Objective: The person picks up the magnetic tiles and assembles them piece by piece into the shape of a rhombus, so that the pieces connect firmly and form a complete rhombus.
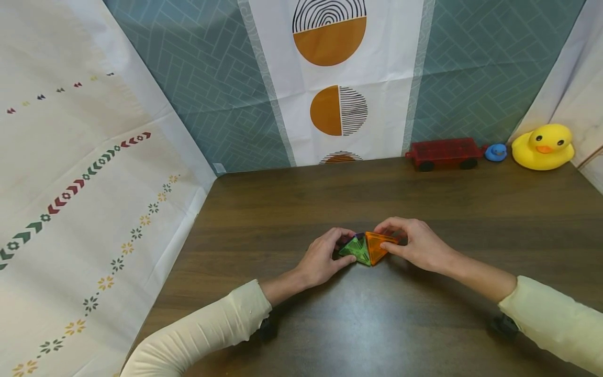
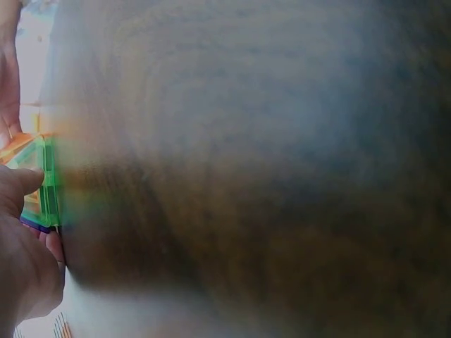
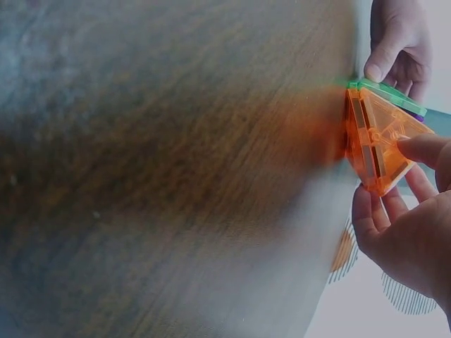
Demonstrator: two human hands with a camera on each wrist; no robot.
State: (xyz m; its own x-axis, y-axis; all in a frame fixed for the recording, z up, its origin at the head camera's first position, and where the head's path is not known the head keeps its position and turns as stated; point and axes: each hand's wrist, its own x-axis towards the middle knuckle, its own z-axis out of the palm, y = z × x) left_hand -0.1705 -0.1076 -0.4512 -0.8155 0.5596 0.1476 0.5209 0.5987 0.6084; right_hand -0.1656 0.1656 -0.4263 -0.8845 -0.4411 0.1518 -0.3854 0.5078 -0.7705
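A green translucent triangular magnetic tile (image 1: 357, 251) and an orange triangular magnetic tile (image 1: 376, 248) meet edge to edge, tilted up from the tabletop in a small peaked shape. Behind the green one, a purple tile (image 1: 360, 236) shows only in part. My left hand (image 1: 325, 256) grips the green side, its thumb on the front face and its fingers behind. From the other side my right hand (image 1: 421, 244) pinches the orange tile. In the right wrist view the thumb lies on the orange face (image 3: 373, 137), with fingers around its back edge. The shape's far side is hidden.
Along the back right edge of the wooden table (image 1: 282, 201) stand a red toy wagon (image 1: 445, 151), a small blue duck (image 1: 496, 152) and a larger yellow duck (image 1: 542, 149). Patterned cloth (image 1: 212, 78) hangs behind the table, and white cloth (image 1: 94, 209) at the left.
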